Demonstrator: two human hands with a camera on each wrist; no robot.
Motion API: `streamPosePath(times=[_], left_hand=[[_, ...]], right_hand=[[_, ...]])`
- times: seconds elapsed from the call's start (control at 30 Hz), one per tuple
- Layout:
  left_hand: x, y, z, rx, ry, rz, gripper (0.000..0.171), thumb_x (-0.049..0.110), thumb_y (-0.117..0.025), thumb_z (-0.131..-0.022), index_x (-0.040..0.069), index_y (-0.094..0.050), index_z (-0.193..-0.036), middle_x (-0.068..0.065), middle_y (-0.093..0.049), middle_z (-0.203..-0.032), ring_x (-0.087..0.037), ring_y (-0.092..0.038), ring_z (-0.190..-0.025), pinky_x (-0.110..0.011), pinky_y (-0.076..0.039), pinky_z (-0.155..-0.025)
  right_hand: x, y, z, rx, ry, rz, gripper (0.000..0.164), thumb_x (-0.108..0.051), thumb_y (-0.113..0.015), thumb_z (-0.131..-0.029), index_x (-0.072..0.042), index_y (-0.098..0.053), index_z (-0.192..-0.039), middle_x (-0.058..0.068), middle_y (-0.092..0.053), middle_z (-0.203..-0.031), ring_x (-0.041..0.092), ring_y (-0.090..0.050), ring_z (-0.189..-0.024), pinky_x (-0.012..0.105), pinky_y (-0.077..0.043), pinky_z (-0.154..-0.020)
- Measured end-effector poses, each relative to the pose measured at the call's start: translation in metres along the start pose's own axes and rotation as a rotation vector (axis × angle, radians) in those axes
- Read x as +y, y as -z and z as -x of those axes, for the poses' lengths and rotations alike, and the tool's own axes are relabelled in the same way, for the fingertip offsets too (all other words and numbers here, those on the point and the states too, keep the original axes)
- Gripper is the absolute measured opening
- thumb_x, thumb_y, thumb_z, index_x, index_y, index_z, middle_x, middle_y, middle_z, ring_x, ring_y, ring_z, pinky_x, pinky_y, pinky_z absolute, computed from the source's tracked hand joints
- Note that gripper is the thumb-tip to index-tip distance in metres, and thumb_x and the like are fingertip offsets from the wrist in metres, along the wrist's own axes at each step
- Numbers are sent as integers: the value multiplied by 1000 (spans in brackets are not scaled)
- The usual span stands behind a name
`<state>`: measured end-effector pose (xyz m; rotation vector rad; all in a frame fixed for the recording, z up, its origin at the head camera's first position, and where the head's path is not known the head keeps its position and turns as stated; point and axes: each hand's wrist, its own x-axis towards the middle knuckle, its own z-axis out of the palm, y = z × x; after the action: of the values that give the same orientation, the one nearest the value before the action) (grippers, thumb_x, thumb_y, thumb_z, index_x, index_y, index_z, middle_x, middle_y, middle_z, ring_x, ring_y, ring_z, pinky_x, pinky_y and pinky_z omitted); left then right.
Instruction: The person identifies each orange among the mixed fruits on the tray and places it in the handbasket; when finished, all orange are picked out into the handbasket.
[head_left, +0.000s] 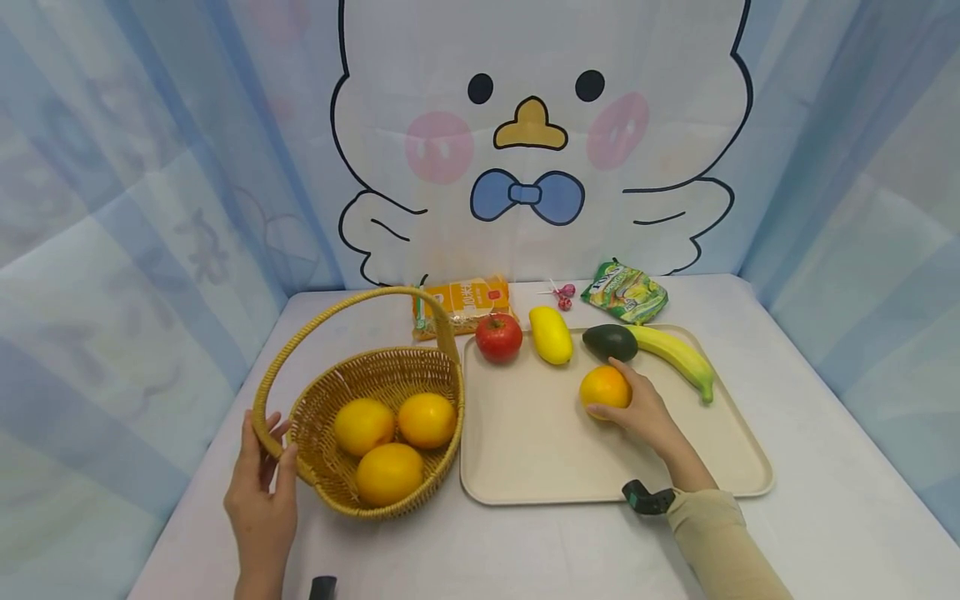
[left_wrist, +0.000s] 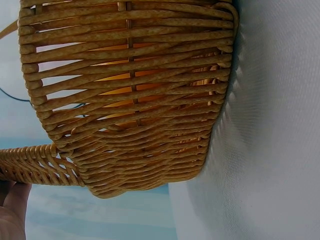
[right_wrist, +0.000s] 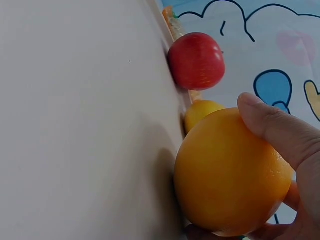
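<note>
My right hand [head_left: 643, 408] holds an orange [head_left: 604, 392] between thumb and fingers, over the beige tray [head_left: 540, 467]. The right wrist view shows the orange [right_wrist: 230, 175] close to the tray surface; whether it touches is unclear. My left hand [head_left: 262, 492] grips the handle [head_left: 264, 392] of a woven basket [head_left: 330, 492] near its left base, thumb on the near side. Inside the basket lie three oranges [head_left: 390, 473]. Through the weave in the left wrist view, the basket [left_wrist: 140, 100] shows orange patches, with part of my left hand [left_wrist: 12, 210] at the handle.
Along the tray's back lie a red apple [head_left: 498, 337], a yellow mango [head_left: 551, 335], a dark green avocado [head_left: 610, 342] and a banana [head_left: 678, 358]. Behind are an orange-and-clear food packet [head_left: 465, 304], lollipops [head_left: 564, 296] and a green bag [head_left: 626, 292]. Curtains enclose the table.
</note>
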<state>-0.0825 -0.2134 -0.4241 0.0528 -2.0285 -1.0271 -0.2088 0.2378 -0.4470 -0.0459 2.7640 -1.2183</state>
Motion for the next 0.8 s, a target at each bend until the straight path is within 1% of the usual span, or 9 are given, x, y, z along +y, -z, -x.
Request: streamPosePath(times=[0.23, 0.37, 0.63, 0.8], left_hand=[[-1, 0, 0, 1, -24, 9, 75, -14, -60, -83, 11, -30, -148, -24, -59, -124, 17, -49, -110, 2, -40, -91], [-1, 0, 0, 0, -17, 5, 76, -13, -60, -84, 13, -29, -148, -24, -59, -125, 18, -49, -110, 2, -40, -91], [1, 1, 0, -3, -15, 9, 77, -13, -60, -83, 14, -30, -148, -23, -59, -125, 18, -48, -110, 2, -40, -91], [-1, 1, 0, -1, -15, 17, 77, -14, -60, -82, 13, -30, -148, -23, -59, -125, 18, -49, -110, 1, -40, -91]], right_hand=[[0, 2, 1, 11, 10, -7, 95, -42, -73, -79, -12, -18, -151, 29, -28, -147, 45, -33, -130, 64, -31, -109], [0, 5, 1, 29, 29, 6, 96, -43, -73, -79, -13, -18, -151, 29, -27, -148, 45, -31, -132, 65, -30, -109], [-12, 17, 3, 74, 77, 19, 95, -41, -73, -80, -10, -18, -151, 29, -25, -150, 47, -29, -134, 65, -28, -111], [-18, 25, 4, 102, 103, 12, 94, -40, -73, -80, -12, -19, -151, 26, -23, -152, 46, -26, -137, 65, -26, -112]])
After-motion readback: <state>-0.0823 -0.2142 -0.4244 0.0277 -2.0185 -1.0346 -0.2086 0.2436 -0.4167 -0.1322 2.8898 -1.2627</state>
